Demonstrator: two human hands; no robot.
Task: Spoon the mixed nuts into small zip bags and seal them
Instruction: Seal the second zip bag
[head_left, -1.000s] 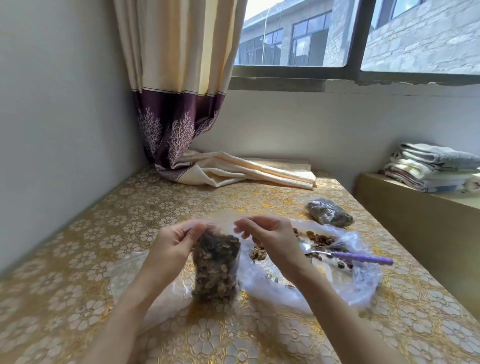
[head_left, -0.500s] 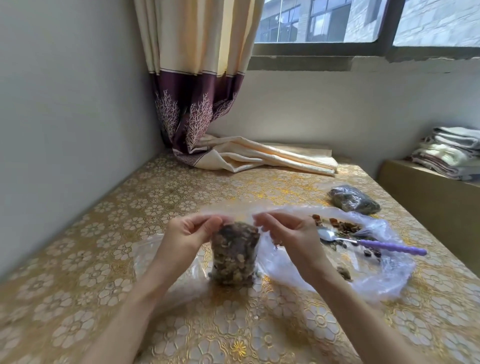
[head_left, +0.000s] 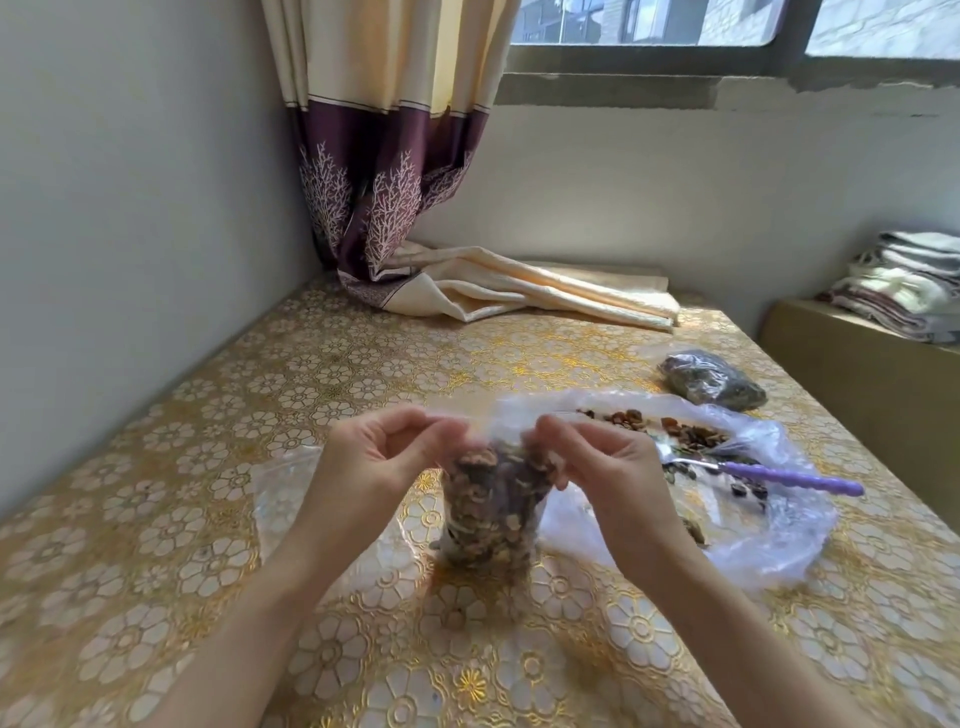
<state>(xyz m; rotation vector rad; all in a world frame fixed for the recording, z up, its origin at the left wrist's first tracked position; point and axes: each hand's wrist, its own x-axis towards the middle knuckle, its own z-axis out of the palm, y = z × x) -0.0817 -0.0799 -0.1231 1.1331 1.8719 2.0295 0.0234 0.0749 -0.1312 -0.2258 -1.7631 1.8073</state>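
Pinching nut-filled zip bag (head_left: 491, 506) upright.

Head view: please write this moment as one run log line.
step: sealing | left hand: pinches zip bag top | right hand: pinches zip bag top | zip bag: full, upright | spoon: in big bag

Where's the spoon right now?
Head view, right of centre: the spoon lies on the open plastic bag among loose nuts, beside the right hand.
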